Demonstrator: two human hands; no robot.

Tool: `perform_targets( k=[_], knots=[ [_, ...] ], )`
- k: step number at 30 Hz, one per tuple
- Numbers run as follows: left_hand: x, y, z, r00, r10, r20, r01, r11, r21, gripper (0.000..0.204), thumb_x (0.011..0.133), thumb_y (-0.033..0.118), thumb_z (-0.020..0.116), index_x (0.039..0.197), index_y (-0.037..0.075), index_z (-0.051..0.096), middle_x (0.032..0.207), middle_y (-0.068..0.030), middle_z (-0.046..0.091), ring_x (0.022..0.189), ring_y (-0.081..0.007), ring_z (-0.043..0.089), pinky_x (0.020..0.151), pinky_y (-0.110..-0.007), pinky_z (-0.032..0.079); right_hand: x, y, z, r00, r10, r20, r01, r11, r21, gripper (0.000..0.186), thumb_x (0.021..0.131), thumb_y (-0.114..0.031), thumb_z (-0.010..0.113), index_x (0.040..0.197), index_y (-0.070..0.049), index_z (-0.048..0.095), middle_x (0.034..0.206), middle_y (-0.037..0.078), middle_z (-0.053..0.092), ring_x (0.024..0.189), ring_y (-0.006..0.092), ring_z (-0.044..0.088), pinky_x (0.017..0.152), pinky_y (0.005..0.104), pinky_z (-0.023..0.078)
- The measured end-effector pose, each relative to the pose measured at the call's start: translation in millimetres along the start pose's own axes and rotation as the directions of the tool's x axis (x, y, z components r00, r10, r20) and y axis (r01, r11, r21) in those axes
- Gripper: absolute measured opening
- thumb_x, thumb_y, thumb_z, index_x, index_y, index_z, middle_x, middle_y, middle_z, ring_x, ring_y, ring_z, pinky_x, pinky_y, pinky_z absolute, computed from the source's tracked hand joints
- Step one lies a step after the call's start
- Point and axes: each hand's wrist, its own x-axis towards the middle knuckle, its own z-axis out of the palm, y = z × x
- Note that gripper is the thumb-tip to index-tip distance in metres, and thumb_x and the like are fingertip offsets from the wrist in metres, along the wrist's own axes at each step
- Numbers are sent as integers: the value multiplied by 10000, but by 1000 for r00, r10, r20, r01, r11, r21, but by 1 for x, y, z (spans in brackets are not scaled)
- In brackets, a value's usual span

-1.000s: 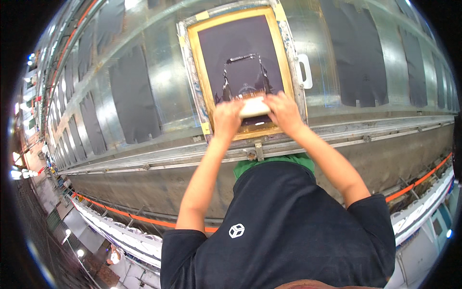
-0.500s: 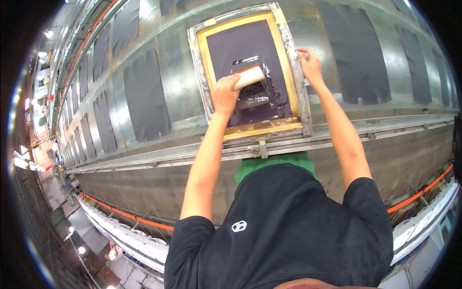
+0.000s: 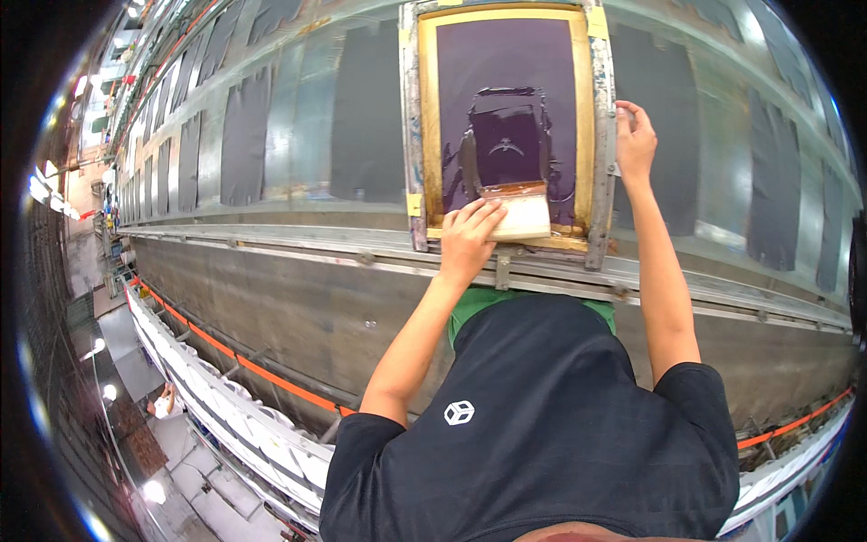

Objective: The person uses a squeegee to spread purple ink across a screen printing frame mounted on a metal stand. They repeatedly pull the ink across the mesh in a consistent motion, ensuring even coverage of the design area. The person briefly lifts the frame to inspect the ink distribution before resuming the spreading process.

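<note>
A screen printing frame (image 3: 599, 135) with yellow-taped inner edges lies on the long table in front of me. Across its dark purple mesh (image 3: 506, 54) wet, dark ink (image 3: 545, 117) forms a rough outline, and a small pale curved mark shows inside it. My left hand (image 3: 470, 235) is wrapped round a squeegee (image 3: 524, 217) with a cream handle and a brown blade edge, at the near end of the mesh. Beside the frame's right edge is my right hand (image 3: 636, 140), its fingers curled at the rail; whether they grip it is hard to see.
Dark fabric pieces (image 3: 246, 135) lie in a row along the shiny table (image 3: 307, 99), on both sides of the frame. A metal rail (image 3: 361, 248) runs along the near table edge. Behind me stretch an orange strip (image 3: 244, 361) and white material (image 3: 235, 420). Another person (image 3: 164, 401) is far off at lower left.
My left hand has drawn the squeegee toward me, from mid-mesh to the near end. In the picture, the frame sits straighter and further right. My right hand stays at its right side.
</note>
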Motion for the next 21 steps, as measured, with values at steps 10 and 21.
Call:
perform_targets(
  k=[10,21],
  knots=[
    [-53,-189,-106,997,-3,75,3,1000,3,604,649,17,765,1233,163,716,1294,15,701,1203,-236,625,948,-396,482,-101,-79,181,999,20,45,-18,999,-31,185,997,-203,610,1124,-115,711,583,4,463,548,90,426,538,323,356],
    [-63,-234,-111,986,151,73,-153,988,31,543,697,-9,743,1208,176,738,1227,-13,734,1157,-230,657,890,-390,512,-100,-70,187,982,123,142,-86,967,-240,266,986,-287,613,1174,-123,708,815,168,682,707,300,627,707,424,492]
  ],
)
